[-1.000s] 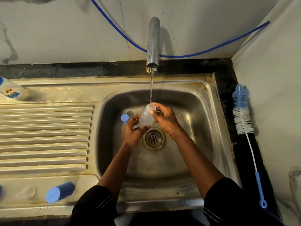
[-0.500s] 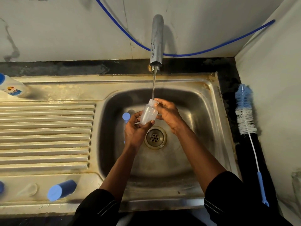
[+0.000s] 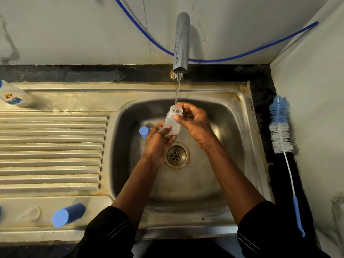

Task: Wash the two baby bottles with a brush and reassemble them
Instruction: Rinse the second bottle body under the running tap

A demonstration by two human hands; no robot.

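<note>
Head view, looking down into a stained stainless-steel sink (image 3: 232, 138). A clear plastic baby bottle (image 3: 172, 122) is held over the basin, just beyond the round metal drain (image 3: 177, 155). It is tilted, with its open mouth up under a thin stream of water (image 3: 177, 92) from the grey metal tap (image 3: 181, 43). The left hand (image 3: 158, 143) cups the bottle's base — its grip curled round it. The right hand (image 3: 196, 124) has its grip pinched on the neck, thumb against the side. A small blue cap (image 3: 143, 130) sits in the basin, just left of the hands. Near left, on the sink's flat ledge, lies a blue cylindrical cover (image 3: 68, 214). A blue-and-white bristled bottle brush (image 3: 281, 131) lies on the dark worktop (image 3: 260, 101) at right — well apart from the bottle.
</note>
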